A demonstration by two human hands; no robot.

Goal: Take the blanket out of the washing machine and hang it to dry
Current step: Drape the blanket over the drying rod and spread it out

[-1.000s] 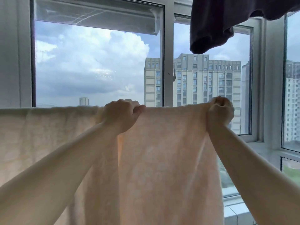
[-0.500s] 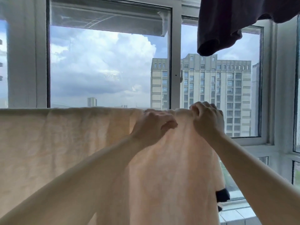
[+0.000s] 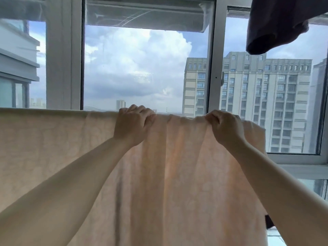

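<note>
A pale peach blanket [image 3: 53,148] hangs in front of the window, draped over a line or rail that its own top fold hides. It spans from the left edge to about three quarters across. My left hand [image 3: 132,125] grips the top fold near the middle. My right hand [image 3: 224,128] pinches the top fold further right, where the cloth bunches into small folds between the two hands. The blanket's right edge [image 3: 260,132] drops just past my right hand. No washing machine is in view.
A dark purple garment [image 3: 276,23] hangs overhead at the top right. White window frames [image 3: 213,68] stand close behind the blanket, with tall buildings outside. A white sill [image 3: 301,171] runs at the lower right, with something small and dark [image 3: 268,222] by the blanket's lower right edge.
The view has swung left. My hands came close together on the top fold half a second ago and have now spread apart again, leaving bunched cloth between them.
</note>
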